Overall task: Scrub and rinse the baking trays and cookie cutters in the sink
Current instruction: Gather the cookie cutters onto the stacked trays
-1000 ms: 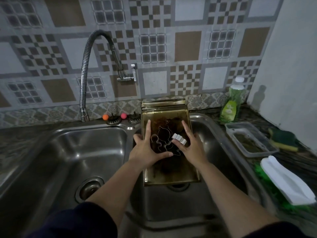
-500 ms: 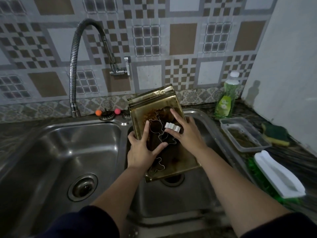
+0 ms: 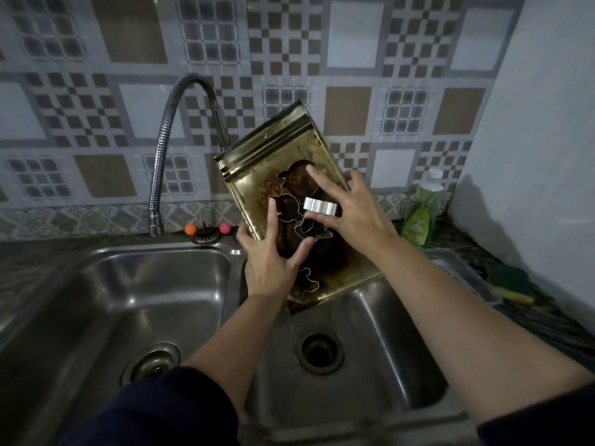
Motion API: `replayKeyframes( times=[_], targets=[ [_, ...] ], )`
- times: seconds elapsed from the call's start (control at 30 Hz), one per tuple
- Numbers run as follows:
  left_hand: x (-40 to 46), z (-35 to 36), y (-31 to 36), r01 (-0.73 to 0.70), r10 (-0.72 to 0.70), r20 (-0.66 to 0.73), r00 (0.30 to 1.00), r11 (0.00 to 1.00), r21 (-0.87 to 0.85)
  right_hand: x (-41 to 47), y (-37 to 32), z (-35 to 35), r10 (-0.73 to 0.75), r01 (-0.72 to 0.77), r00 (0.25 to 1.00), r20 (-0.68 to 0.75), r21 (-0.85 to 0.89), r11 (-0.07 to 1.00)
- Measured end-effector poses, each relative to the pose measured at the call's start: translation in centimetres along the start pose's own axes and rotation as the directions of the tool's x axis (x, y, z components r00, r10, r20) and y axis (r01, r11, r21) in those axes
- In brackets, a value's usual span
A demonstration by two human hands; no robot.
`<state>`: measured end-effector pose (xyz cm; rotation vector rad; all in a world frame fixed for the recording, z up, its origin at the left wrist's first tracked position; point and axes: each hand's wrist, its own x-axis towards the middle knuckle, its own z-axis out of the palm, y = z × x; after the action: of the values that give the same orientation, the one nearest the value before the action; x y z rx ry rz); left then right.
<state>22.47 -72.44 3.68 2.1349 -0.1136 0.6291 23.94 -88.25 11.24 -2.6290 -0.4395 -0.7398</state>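
A stack of brass-coloured baking trays (image 3: 286, 152) is held tilted above the right basin of the stainless double sink (image 3: 380, 358), far end raised toward the tiled wall, near corner lowest. The top tray's floor is darkly stained with burnt brown residue. Several thin metal cookie cutters (image 3: 297, 220) with animal-like outlines lie against that floor; one more metal cutter (image 3: 307, 280) sits near the lower edge. A white plastic scalloped cutter (image 3: 319, 206) rests on top of them, about mid-tray. Water drips from the low corner.
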Motion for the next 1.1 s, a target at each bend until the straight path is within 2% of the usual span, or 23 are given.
replayKeyframes(
  times=[0.13,0.33,0.47,0.83,1.1],
  targets=[
    [1.2,-1.1,1.0,-0.050,0.047,-0.075,0.996,0.998,-0.040,0.9,-1.6,-2.3,-0.072,0.070,0.996,-0.048,-0.053,0.996],
    [2.8,-4.5,2.2,-0.164,0.153,-0.154,0.976,0.985,-0.061,1.5,-4.9,-4.5,-0.160,0.139,0.968,-0.194,-0.118,0.983],
    [3.4,-7.9,2.1,-0.219,0.205,-0.165,0.965,0.973,-0.072,1.7,-8.2,-5.2,-0.180,0.155,0.952,-0.250,-0.116,0.981],
    [3.1,-19.5,-3.6,-0.270,0.276,-0.124,0.953,0.961,0.064,0.6,-19.7,-1.7,-0.091,0.089,0.950,-0.298,-0.020,0.996],
    [0.8,-25.3,-8.1,-0.232,0.249,-0.090,0.964,0.958,0.166,-1.1,-25.7,1.9,-0.016,0.033,0.974,-0.227,0.072,0.997]
  ],
)
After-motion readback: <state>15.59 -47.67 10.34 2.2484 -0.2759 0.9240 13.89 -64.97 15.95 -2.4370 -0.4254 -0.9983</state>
